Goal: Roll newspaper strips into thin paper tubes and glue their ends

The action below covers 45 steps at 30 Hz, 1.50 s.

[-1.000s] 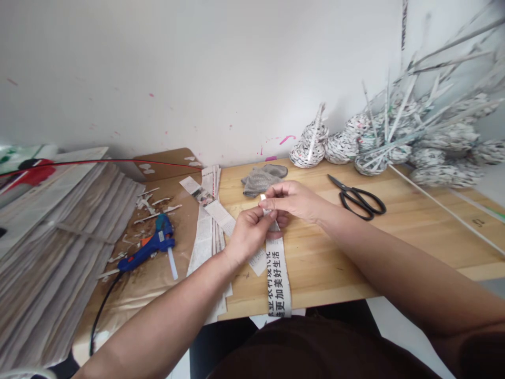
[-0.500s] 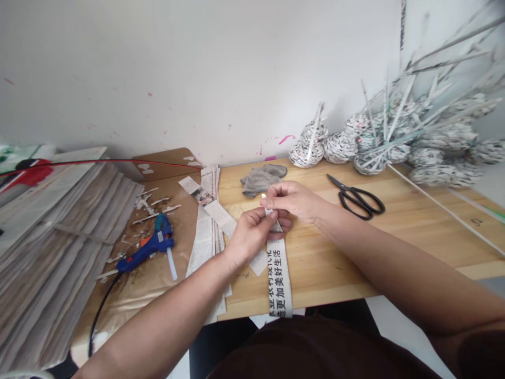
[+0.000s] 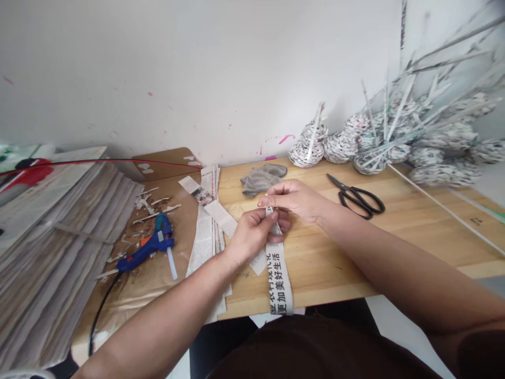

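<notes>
A strip of newspaper (image 3: 279, 279) with large black characters hangs from my hands down over the table's front edge. My left hand (image 3: 257, 227) pinches it near its upper end, thumb on top and fingers behind. Just above, my right hand (image 3: 290, 200) has its thumb and forefinger closed on the strip's narrow tip, which they mostly hide. Both hands touch or nearly touch. Behind them lies a crumpled grey cloth (image 3: 262, 179). More newspaper strips (image 3: 205, 231) lie to the left, one crossing the pile at a slant.
Black-handled scissors (image 3: 357, 196) lie right of my hands. Woven paper pieces (image 3: 341, 146) with long sticking-out paper rods stand along the wall. On the left are a blue glue gun (image 3: 148, 245), paper scraps and a tall newspaper stack (image 3: 74, 252). A thin rod (image 3: 445, 208) crosses the right side.
My right fingers have shifted slightly left and down over the strip's tip, covering more of it. The hanging part of the strip has moved a little. My left hand stays almost in place.
</notes>
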Motion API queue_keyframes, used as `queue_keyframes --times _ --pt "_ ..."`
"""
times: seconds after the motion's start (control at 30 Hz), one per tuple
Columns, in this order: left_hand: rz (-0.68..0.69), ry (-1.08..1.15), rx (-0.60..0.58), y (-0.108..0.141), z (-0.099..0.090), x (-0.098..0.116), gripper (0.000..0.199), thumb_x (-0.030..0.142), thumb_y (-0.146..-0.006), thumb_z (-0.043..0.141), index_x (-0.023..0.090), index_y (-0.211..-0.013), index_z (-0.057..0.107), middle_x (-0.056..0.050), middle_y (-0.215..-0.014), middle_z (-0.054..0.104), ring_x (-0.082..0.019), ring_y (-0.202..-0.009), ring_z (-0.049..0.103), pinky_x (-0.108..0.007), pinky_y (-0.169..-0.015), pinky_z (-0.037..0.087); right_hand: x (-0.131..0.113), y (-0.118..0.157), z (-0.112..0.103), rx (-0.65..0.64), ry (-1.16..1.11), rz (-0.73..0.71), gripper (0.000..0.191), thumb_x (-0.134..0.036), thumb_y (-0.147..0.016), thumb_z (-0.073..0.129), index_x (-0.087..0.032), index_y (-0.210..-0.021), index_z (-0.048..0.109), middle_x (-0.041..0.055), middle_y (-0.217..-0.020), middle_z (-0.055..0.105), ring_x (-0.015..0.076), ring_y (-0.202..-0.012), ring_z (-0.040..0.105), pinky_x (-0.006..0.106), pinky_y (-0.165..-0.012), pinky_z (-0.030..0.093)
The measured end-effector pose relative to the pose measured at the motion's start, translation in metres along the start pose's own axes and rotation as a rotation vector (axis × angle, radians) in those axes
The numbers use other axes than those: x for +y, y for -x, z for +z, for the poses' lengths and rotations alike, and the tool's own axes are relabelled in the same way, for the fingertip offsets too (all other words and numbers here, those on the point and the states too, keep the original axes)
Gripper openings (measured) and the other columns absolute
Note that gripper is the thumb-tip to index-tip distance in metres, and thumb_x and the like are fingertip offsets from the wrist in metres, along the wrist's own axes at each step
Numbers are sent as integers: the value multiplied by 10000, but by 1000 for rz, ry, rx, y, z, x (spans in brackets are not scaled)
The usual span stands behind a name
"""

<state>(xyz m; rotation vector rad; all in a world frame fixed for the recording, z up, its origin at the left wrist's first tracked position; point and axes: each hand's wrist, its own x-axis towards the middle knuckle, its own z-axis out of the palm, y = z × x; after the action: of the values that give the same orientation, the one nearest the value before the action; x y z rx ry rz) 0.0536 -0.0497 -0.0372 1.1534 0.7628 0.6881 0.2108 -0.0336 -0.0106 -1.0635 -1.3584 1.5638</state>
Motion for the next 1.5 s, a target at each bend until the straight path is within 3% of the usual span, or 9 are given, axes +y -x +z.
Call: queue_keyframes --times 0.13,0.3,0.5,0.8,0.97,1.17,1.37,1.5 --pt "-6 -9 -40 1 2 2 326 388 -843 613 97 -968 690 -111 -856 714 -200 -845 683 -330 -710 585 3 1 2 50 -59 53 322 -383 -666 805 -165 -659 568 -52 -468 539 63 -331 436 182 -298 307" --pt "-18 -10 -77 2 3 2 329 383 -863 587 85 -969 679 -122 -878 707 -199 -847 679 -328 -704 585 3 2 4 4 -91 86 344 -424 -708 768 -205 -691 503 -73 -411 510 94 -290 445 197 -279 318" --pt "0 16 -70 -1 0 -1 352 390 -858 597 79 -1003 675 -124 -884 710 -202 -862 683 -358 -758 582 -1 2 -6 -145 38 79 294 -431 -757 724 -156 -780 625 -39 -487 567 81 -382 505 183 -353 362" --pt "-54 13 -37 0 2 1 314 342 -781 700 89 -967 688 -90 -816 719 -160 -817 679 -337 -790 568 3 0 -2 -2 -3 99 320 -380 -683 794 -155 -654 568 -43 -498 566 61 -398 492 163 -360 358" --pt "-88 -2 -62 0 1 2 299 349 -821 652 91 -966 690 -109 -858 722 -173 -813 690 -330 -756 570 5 1 -1 -50 -30 130 334 -418 -722 757 -177 -676 530 -58 -437 536 76 -324 466 176 -318 323" --pt "-77 21 -51 0 1 3 316 349 -819 655 88 -995 682 -113 -855 722 -177 -801 694 -332 -748 570 -1 2 -7 -161 14 93 285 -407 -757 730 -150 -743 607 -30 -524 594 66 -383 506 172 -368 387" --pt "-101 -16 -71 1 0 2 328 390 -807 665 94 -946 689 -114 -857 716 -178 -803 687 -323 -733 565 1 2 -3 -41 -7 114 339 -411 -698 780 -166 -678 548 -50 -464 555 71 -340 470 176 -320 355" --pt "-99 0 -100 0 -2 0 349 400 -832 634 99 -1003 681 -121 -899 715 -181 -818 688 -335 -756 564 -1 3 -4 -84 -26 112 337 -417 -729 756 -175 -686 525 -57 -436 531 68 -327 451 169 -318 329"
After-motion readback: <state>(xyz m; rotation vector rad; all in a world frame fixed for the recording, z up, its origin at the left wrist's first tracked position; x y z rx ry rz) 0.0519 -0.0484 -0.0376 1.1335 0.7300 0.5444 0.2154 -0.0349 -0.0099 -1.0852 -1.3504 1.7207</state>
